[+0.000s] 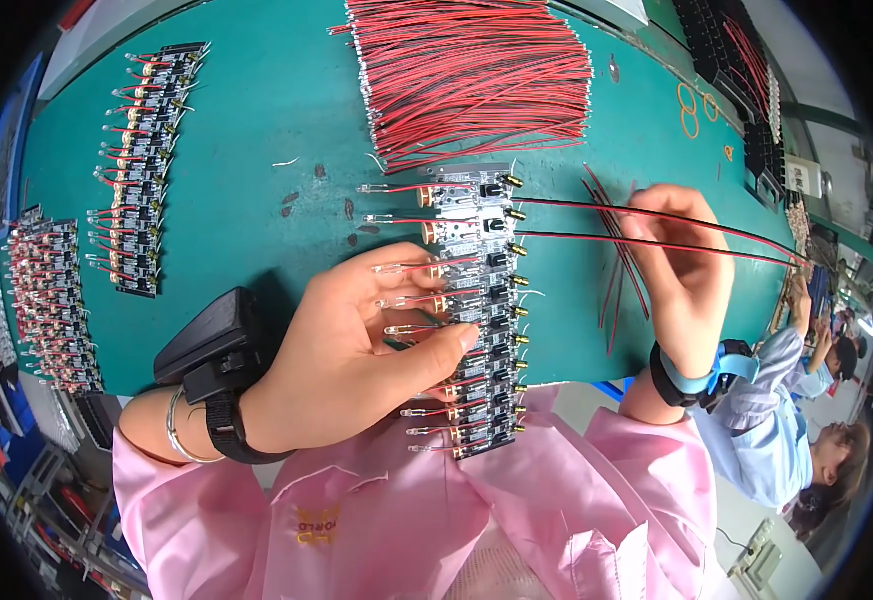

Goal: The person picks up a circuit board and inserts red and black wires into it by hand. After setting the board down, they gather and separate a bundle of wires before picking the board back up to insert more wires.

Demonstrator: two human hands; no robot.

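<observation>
My left hand (377,350) grips a long strip of joined circuit boards (497,300), thumb on top and fingers beneath. Small clear LEDs on red leads stick out from the strip's left side, and short brass-coloured parts line its right. Two red-and-black wires (577,204) run from the top two boards to the right, across my right hand (692,280). The thumb and forefinger of that hand are pinched together on a red-and-black wire; the fingertips partly hide it. Several loose red-and-black wires (612,290) lie on the table between the strip and my right hand.
A wide bundle of red-and-black wires (477,85) lies at the back of the green table (257,120). Another board strip (142,170) and a stack of strips (52,300) are at the left. Rubber bands (690,110) lie back right; a person in blue (772,430) sits beyond.
</observation>
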